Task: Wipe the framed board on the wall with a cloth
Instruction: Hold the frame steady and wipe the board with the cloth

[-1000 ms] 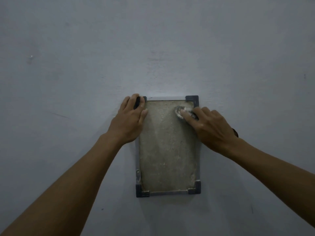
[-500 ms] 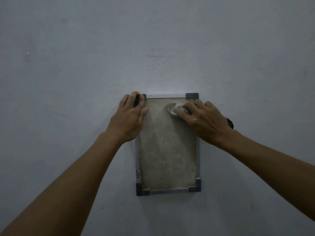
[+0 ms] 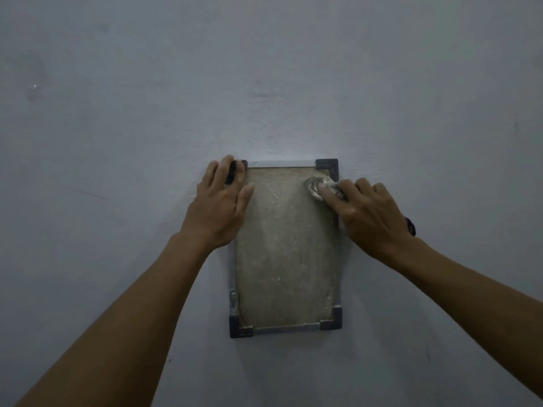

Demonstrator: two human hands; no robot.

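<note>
A small upright framed board (image 3: 286,251) hangs on the grey wall, with a dusty beige face, a pale frame and dark corner caps. My left hand (image 3: 219,207) lies flat over its top left corner and left edge, fingers spread, thumb on the board's face. My right hand (image 3: 367,214) presses a small crumpled whitish cloth (image 3: 318,185) against the board near its top right corner, with the fingertips on the cloth. Most of the cloth is hidden under the fingers.
The plain grey wall (image 3: 264,69) fills the view around the board, with faint scuffs and a small white speck (image 3: 35,86) at the upper left. A dark band (image 3: 411,225) sits on my right wrist.
My right hand slid the cloth left along the top of the board, then back right toward the top right corner. My left hand stayed on the top left corner.
</note>
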